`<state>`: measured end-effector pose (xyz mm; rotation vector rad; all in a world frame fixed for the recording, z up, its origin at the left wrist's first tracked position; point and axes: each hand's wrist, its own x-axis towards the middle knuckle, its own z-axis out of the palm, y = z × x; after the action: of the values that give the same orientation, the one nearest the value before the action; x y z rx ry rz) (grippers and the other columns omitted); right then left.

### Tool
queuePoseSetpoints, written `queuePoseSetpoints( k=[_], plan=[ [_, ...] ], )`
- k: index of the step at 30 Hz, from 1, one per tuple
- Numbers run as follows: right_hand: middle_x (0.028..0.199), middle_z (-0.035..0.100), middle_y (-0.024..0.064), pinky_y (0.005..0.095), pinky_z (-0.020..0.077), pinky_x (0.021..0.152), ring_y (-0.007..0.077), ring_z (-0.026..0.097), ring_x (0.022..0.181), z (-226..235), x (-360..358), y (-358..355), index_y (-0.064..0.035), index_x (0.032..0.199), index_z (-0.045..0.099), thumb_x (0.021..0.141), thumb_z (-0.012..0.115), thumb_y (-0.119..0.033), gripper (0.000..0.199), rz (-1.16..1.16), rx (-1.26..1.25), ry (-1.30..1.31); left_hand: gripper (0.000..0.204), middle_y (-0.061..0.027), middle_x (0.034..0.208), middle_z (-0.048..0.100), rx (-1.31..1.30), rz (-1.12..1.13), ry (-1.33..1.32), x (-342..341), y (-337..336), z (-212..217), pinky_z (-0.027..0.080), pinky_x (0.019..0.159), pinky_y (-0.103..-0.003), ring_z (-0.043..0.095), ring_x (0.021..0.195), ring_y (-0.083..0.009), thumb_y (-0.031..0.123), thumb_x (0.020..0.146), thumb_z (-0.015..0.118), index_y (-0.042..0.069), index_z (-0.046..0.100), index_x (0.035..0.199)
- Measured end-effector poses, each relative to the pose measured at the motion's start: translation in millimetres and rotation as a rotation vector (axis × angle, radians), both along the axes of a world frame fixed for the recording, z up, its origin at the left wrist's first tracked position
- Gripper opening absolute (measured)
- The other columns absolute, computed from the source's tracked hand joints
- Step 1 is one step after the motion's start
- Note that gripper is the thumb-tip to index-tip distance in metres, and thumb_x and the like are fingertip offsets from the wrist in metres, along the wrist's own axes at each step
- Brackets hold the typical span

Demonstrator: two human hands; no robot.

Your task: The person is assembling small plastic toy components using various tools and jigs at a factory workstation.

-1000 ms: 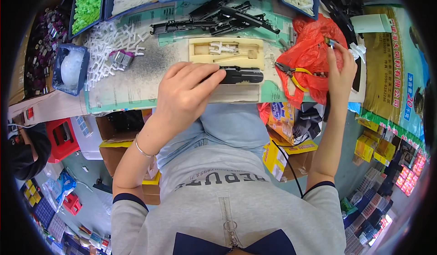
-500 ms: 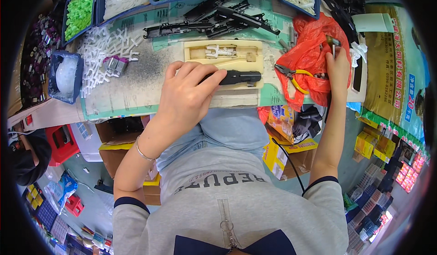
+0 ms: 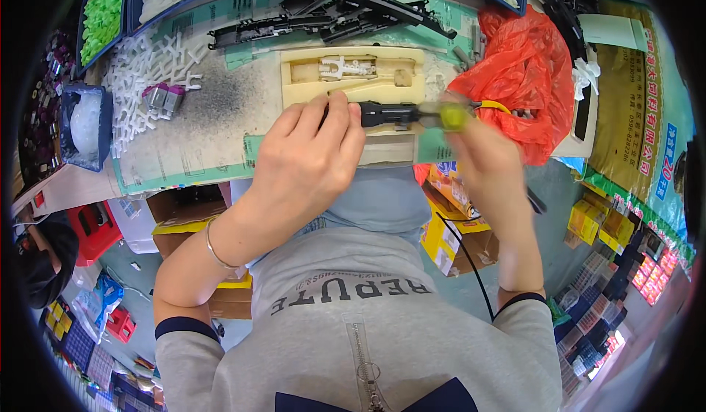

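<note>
My left hand (image 3: 312, 154) presses down on a black plastic part (image 3: 388, 113) that lies on the front of a cream jig block (image 3: 353, 81). My right hand (image 3: 482, 158) holds a yellow-green handled tool (image 3: 450, 115) with its tip against the right end of that black part; the hand is blurred. A grey-white piece (image 3: 346, 66) sits in the recess of the jig.
A pile of long black parts (image 3: 346, 11) lies behind the jig. A red plastic bag (image 3: 526, 73) is at the right. White plastic pieces (image 3: 143, 66) and blue bins with green parts (image 3: 103, 11) and white parts (image 3: 88, 121) are at the left. Cardboard boxes (image 3: 452, 239) stand below the bench.
My right hand has come from the red bag at the far right to the black part, now with the yellow-green tool. My left hand stays on the part.
</note>
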<state>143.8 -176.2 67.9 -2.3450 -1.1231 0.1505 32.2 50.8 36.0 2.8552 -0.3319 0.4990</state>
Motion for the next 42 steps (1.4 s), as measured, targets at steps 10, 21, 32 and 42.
queuePoseSetpoints(
  k=[10, 21, 32, 42],
  plan=[
    [0.094, 0.061, 0.0143, 0.0329, 0.0491, 0.063, 0.0236, 0.064, 0.076, 6.7, -13.4, 34.1, 0.0004, 0.12, 0.056, 0.085, 0.059, -0.001, 0.035, 0.021, 0.005, 0.078, 0.018, -0.0191, 0.096, 0.062, 0.128, 0.005, -0.107, -3.0, -4.3, -13.7, 0.051, 0.077, -0.034, 0.061, 0.088, -0.0281, 0.006, 0.075, 0.062, -0.006, 0.063, 0.089],
    [0.112, 0.065, 0.0162, 0.0214, 0.0467, 0.065, 0.0081, 0.06, 0.073, -5.8, -14.0, 23.2, 0.0035, 0.115, 0.059, 0.093, 0.05, -0.003, 0.024, 0.024, 0.123, -0.074, 0.02, -0.0207, 0.1, 0.063, 0.087, 0.036, -0.13, -6.2, -7.7, -16.4, 0.051, 0.082, -0.036, 0.061, 0.093, -0.0312, 0.006, 0.074, 0.061, -0.007, 0.064, 0.089],
    [0.083, 0.066, 0.0139, 0.0337, 0.0501, 0.063, 0.0313, 0.065, 0.072, 18.0, -3.0, 31.9, -0.0024, 0.114, 0.061, 0.092, 0.054, -0.01, 0.024, -0.129, -0.034, 0.019, 0.032, -0.0119, 0.11, 0.063, -0.079, 0.128, -0.116, -4.9, -12.0, -7.7, 0.049, 0.069, -0.033, 0.061, 0.088, -0.0228, 0.005, 0.069, 0.063, -0.002, 0.065, 0.1],
    [0.086, 0.066, 0.0136, 0.0358, 0.0514, 0.06, 0.0305, 0.064, 0.072, 17.1, -7.8, 80.7, -0.0083, 0.118, 0.06, 0.083, 0.064, -0.009, 0.035, 0.079, 0.252, 0.064, 0.033, -0.0088, 0.126, 0.058, -0.184, 0.274, -0.067, -34.3, -55.9, -38.6, 0.038, 0.049, -0.024, 0.044, 0.048, -0.01, 0.012, 0.069, 0.056, 0.004, 0.067, 0.099]
  ],
)
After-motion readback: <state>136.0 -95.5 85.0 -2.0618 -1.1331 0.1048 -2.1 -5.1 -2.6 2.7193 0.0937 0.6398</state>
